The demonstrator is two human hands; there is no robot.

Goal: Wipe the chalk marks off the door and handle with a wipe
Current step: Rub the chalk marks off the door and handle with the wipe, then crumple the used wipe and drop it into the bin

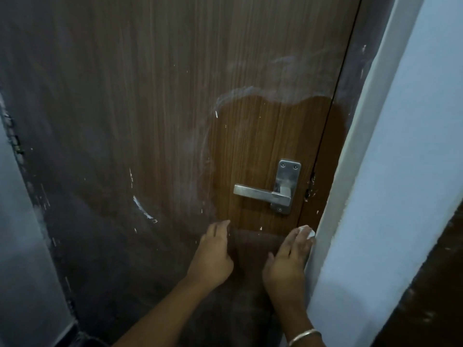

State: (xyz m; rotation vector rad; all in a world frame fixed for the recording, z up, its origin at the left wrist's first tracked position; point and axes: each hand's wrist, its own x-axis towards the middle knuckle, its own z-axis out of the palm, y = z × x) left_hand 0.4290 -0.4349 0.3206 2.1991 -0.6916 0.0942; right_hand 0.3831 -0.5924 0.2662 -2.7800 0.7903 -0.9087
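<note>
A brown wood-grain door [162, 96] fills the view, with a steel lever handle [263, 194] on its right side. The patch around the handle looks darker and clean, ringed by pale chalk smears [238, 93]. A short white chalk stroke [142, 209] shows lower left. My right hand [290, 261] presses a white wipe [309, 232] flat against the door below the handle, by the door's right edge; only the wipe's tip shows past my fingertips. My left hand [215, 254] rests flat on the door, fingers straight, left of the right hand.
A white door frame and pale blue wall [400, 171] jut out close on the right, touching my right hand's side. A grey wall [20, 246] borders the door on the left. Small white flecks dot the door's edge near the latch [309, 191].
</note>
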